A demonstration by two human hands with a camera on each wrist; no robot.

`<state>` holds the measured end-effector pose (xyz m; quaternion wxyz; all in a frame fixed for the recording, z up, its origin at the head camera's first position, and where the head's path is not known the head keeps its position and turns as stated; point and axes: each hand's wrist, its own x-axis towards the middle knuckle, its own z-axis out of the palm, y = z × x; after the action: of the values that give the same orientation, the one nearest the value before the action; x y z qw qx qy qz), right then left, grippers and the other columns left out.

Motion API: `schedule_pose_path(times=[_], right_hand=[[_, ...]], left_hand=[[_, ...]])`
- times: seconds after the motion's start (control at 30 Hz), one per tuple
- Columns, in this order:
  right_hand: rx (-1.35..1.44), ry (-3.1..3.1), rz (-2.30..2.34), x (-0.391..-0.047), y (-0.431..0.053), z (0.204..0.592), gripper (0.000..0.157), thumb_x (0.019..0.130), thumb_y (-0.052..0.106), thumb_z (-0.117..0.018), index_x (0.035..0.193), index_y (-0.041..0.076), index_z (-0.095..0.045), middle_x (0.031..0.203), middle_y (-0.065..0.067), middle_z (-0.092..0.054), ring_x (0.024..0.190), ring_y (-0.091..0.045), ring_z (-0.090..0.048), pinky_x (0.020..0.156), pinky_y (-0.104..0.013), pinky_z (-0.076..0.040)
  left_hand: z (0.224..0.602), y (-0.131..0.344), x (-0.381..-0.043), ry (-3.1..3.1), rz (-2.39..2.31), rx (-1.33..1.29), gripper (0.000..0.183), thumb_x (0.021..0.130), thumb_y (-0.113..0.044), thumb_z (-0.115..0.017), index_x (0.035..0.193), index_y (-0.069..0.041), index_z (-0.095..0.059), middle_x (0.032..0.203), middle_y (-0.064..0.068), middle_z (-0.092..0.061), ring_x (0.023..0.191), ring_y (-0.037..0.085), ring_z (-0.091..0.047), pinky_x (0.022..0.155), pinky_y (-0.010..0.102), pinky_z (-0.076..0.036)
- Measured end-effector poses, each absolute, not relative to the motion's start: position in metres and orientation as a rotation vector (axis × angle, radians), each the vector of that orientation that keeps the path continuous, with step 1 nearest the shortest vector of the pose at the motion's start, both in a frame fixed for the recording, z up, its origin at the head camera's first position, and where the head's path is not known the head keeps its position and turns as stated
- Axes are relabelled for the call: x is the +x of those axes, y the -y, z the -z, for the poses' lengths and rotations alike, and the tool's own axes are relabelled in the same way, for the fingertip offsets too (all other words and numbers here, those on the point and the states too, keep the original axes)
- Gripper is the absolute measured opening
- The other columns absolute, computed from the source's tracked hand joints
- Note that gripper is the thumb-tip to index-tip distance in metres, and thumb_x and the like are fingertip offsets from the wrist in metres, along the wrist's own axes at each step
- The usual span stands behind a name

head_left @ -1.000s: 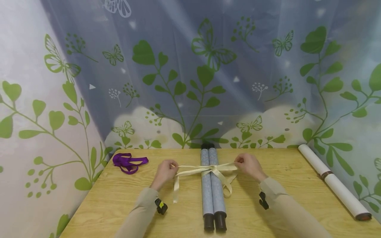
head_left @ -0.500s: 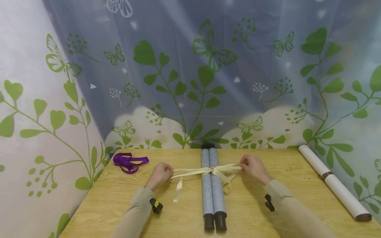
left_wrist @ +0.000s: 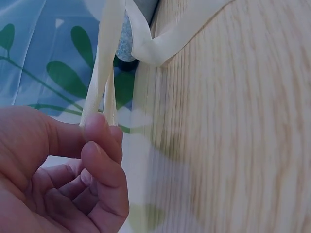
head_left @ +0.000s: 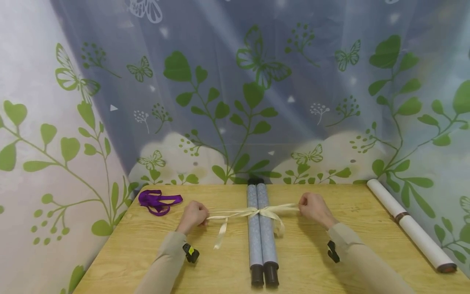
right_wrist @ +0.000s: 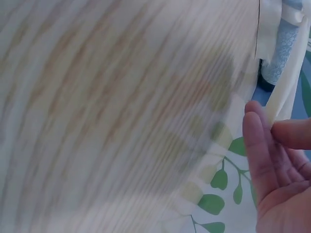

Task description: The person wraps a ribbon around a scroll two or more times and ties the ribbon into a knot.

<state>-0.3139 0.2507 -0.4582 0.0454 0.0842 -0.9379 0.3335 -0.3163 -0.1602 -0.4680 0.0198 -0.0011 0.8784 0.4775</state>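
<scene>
Cream ribbon [head_left: 259,212], knotted atop grey-blue rolls [head_left: 256,241], stretches both ways. Left hand [head_left: 193,216]: fingers pinch ribbon's left end. Right hand [head_left: 315,209]: fingers pinch right end.

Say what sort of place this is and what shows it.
Probably a screened-off craft workspace: a wooden table, a leaf-printed curtain behind it, and cream ribbon across two blue-grey rolls.

pass: between right hand [head_left: 316,209] and white roll [head_left: 422,239] | block: ribbon [head_left: 258,211], blue rolls [head_left: 256,241]
</scene>
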Motion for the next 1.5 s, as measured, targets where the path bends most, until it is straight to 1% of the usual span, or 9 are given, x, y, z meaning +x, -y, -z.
schedule_pose_path(times=[0.3, 0.57, 0.8, 0.9, 1.07, 1.23, 1.33, 1.4, 1.5], right_hand=[[0.082, 2.903, -1.074, -0.309, -0.250, 0.455, 0.015, 0.080, -0.001, -0.050, 0.078, 0.002, -0.064, 0.071, -0.009, -0.070, 0.060, -0.021, -0.067, 0.051, -0.028, -0.049], [-0.029, 2.925, -1.026, -0.309, -0.249, 0.451, 0.012, 0.079, 0.002, -0.054, 0.078, 0.002, -0.066, 0.069, -0.009, -0.071, 0.059, -0.020, -0.066, 0.052, -0.028, -0.049], [-0.091, 2.910, -1.068, -0.308, -0.248, 0.451, 0.013, 0.072, 0.001, -0.053, 0.076, 0.002, -0.066, 0.068, -0.008, -0.070, 0.061, -0.021, -0.065, 0.052, -0.028, -0.046], [-0.099, 2.879, -1.143, -0.307, -0.250, 0.452, 0.015, 0.075, 0.001, -0.051, 0.078, 0.001, -0.066, 0.070, -0.009, -0.071, 0.062, -0.022, -0.066, 0.054, -0.030, -0.051], [-0.088, 2.731, -1.473, -0.310, -0.254, 0.452, 0.016, 0.091, 0.002, -0.051, 0.099, -0.007, -0.061, 0.090, -0.020, -0.069, 0.076, -0.029, -0.071, 0.067, -0.037, -0.060], [-0.082, 2.619, -1.693, -0.317, -0.253, 0.448, 0.028, 0.098, 0.007, -0.053, 0.119, -0.011, -0.054, 0.111, -0.026, -0.063, 0.093, -0.032, -0.071, 0.081, -0.039, -0.059], [-0.080, 2.571, -1.765, -0.320, -0.250, 0.447, 0.034, 0.100, 0.007, -0.052, 0.126, -0.015, -0.051, 0.119, -0.031, -0.060, 0.095, -0.029, -0.070, 0.086, -0.039, -0.058], [-0.083, 2.553, -1.784, -0.320, -0.246, 0.446, 0.037, 0.100, 0.007, -0.050, 0.130, -0.015, -0.050, 0.124, -0.032, -0.058, 0.098, -0.028, -0.069, 0.087, -0.038, -0.057], [-0.075, 2.532, -1.814, -0.321, -0.239, 0.445, 0.041, 0.100, 0.007, -0.048, 0.135, -0.014, -0.047, 0.131, -0.034, -0.054, 0.107, -0.033, -0.065, 0.090, -0.039, -0.056]], left_hand=[[0.468, 0.161, -0.316, -2.715, -1.447, -0.010, 0.024, 0.080, 0.003, -0.052, 0.059, -0.001, -0.063, 0.048, 0.004, -0.057, 0.044, 0.016, -0.052, 0.046, 0.026, -0.044], [0.466, 0.165, -0.313, -2.705, -1.435, -0.013, 0.023, 0.077, 0.003, -0.052, 0.058, -0.001, -0.065, 0.045, 0.001, -0.055, 0.043, 0.013, -0.051, 0.045, 0.023, -0.040], [0.463, 0.167, -0.310, -2.662, -1.466, -0.029, 0.024, 0.078, 0.003, -0.053, 0.056, -0.002, -0.062, 0.045, 0.003, -0.055, 0.041, 0.012, -0.046, 0.042, 0.023, -0.035], [0.463, 0.166, -0.309, -2.651, -1.488, -0.038, 0.022, 0.082, 0.002, -0.054, 0.062, 0.001, -0.064, 0.048, 0.005, -0.057, 0.042, 0.013, -0.048, 0.043, 0.024, -0.037], [0.460, 0.162, -0.316, -2.669, -1.557, -0.028, 0.013, 0.091, -0.004, -0.055, 0.087, 0.002, -0.066, 0.066, 0.016, -0.066, 0.054, 0.023, -0.061, 0.049, 0.029, -0.044], [0.450, 0.150, -0.329, -2.666, -1.738, -0.014, 0.014, 0.096, -0.008, -0.058, 0.102, 0.002, -0.066, 0.086, 0.019, -0.068, 0.070, 0.031, -0.070, 0.062, 0.040, -0.055], [0.444, 0.138, -0.334, -2.661, -1.823, 0.010, 0.016, 0.097, -0.010, -0.059, 0.106, 0.000, -0.068, 0.094, 0.018, -0.067, 0.076, 0.030, -0.071, 0.071, 0.046, -0.058], [0.441, 0.129, -0.337, -2.675, -1.853, 0.047, 0.018, 0.097, -0.009, -0.059, 0.108, 0.000, -0.069, 0.097, 0.020, -0.069, 0.079, 0.029, -0.071, 0.072, 0.045, -0.058], [0.439, 0.118, -0.339, -2.684, -1.875, 0.090, 0.021, 0.098, -0.011, -0.058, 0.112, -0.001, -0.070, 0.101, 0.020, -0.070, 0.084, 0.028, -0.070, 0.067, 0.036, -0.058]])
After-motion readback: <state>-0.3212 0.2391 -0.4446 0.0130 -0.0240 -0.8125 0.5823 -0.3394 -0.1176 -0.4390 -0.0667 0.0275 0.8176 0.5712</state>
